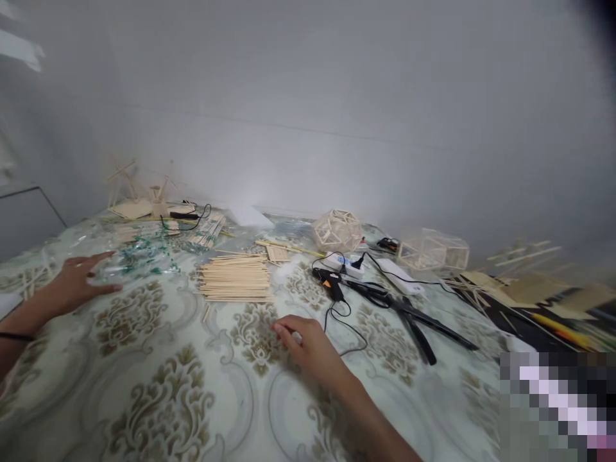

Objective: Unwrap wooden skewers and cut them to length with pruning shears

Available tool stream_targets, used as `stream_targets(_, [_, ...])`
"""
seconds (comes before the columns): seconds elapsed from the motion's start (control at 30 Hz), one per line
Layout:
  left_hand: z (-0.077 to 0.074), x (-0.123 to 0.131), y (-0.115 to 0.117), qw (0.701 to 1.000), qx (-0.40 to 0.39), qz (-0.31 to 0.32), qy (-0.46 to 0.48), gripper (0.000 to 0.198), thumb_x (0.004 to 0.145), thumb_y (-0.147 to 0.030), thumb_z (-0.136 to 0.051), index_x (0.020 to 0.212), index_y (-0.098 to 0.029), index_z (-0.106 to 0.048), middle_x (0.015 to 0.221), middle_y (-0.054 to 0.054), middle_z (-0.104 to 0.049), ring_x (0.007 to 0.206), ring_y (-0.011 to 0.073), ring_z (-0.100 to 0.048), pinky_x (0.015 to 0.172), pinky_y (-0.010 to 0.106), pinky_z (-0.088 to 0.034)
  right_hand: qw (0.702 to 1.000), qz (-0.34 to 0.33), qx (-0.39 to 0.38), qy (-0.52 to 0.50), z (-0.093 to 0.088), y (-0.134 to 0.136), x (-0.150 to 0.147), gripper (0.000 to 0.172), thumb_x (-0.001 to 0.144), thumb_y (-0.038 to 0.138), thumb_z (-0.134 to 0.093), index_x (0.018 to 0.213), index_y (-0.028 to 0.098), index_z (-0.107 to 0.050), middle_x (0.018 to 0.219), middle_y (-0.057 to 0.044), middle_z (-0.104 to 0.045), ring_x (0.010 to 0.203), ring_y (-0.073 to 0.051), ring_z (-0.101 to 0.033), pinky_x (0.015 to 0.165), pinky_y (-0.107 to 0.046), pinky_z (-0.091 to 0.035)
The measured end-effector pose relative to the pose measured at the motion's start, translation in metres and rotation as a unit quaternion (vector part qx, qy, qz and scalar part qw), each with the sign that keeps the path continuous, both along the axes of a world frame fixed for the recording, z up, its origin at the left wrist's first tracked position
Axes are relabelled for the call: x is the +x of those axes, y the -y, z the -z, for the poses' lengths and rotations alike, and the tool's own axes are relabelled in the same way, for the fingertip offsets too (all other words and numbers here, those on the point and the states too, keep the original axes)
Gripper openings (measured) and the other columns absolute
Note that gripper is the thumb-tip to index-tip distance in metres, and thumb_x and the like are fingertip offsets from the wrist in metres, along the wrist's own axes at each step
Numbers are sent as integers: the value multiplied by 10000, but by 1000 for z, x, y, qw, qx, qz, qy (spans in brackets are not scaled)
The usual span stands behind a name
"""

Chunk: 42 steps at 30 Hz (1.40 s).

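Note:
My left hand (79, 282) is open at the left, thumb and fingers spread. Its fingertips are beside crumpled clear plastic bags with green print (144, 253); whether they touch the plastic I cannot tell. My right hand (303, 346) is over the patterned tablecloth (231, 398), its fingers curled in and thumb against them, with nothing showing between. Just beyond it lies a wide row of thin wooden sticks (235, 279), apart from the hand. A black glue gun (332, 282) with a cord rests to the right of the sticks.
Large black scissors (409, 314) lie beside the glue gun, near a white power strip (344, 264). Farther back stand a ball-shaped stick frame (337, 231) and a longer stick frame (433, 249). Brown sheets (534, 289) lie at right; a grey wall (308, 96) rises behind.

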<state>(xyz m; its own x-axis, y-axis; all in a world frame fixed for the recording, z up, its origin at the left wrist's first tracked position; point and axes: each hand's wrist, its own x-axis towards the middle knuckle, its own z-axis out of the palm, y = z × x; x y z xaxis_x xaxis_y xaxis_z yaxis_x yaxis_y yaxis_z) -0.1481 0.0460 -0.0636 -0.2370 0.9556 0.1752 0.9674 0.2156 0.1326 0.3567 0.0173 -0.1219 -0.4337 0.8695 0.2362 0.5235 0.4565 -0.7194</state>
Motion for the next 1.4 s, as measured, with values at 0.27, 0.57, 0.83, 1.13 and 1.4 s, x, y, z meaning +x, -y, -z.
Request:
stream_targets(0.27, [14, 96, -20, 960, 75, 266, 42, 593, 993, -616, -444, 1043, -121, -765, 1104, 152, -759, 1139, 298, -624, 1108, 435, -406, 999, -22, -6, 36, 2, 7, -1, 308, 1026, 295, -468, 860, 194, -707, 791, -40, -716, 734, -176, -641, 722, -281, -461])
stream_targets(0.57, [53, 247, -40, 907, -32, 419, -16, 159, 965, -215, -628, 999, -194, -782, 1062, 113, -742, 1038, 287, -660, 917, 404, -477, 999, 34, 14, 35, 1, -1, 3, 290, 1020, 288, -494, 885, 190, -731, 813, -48, -746, 743, -176, -666, 730, -279, -481])
stream_targets(0.83, [51, 246, -60, 909, -101, 404, -30, 161, 912, -125, -540, 914, -167, -696, 983, 121, -728, 952, 272, -682, 836, 365, -481, 998, 33, 39, 32, -10, 1, 0, 290, 1030, 282, -490, 930, 196, -749, 849, -59, -758, 774, -179, -684, 772, -285, -511])
stream_targets(1.13, [25, 259, -42, 943, -102, 315, -31, 109, 858, -138, -493, 837, -185, -589, 943, 135, -727, 909, 291, -686, 826, 386, -485, 993, -20, 112, -15, -65, 12, 68, 291, 1040, 351, -507, 975, 218, -757, 944, -58, -770, 883, -184, -705, 848, -290, -534])
stream_targets(1.4, [-1, 299, 4, 860, -116, 312, 387, 171, 955, -397, -541, 902, -236, -565, 736, 3, -730, 755, 210, -717, 759, 304, -529, 876, 378, -25, 297, 17, -31, 270, 750, 933, 616, -505, 1496, 122, -492, 1549, -257, -483, 1453, -423, -436, 1171, -630, -319])
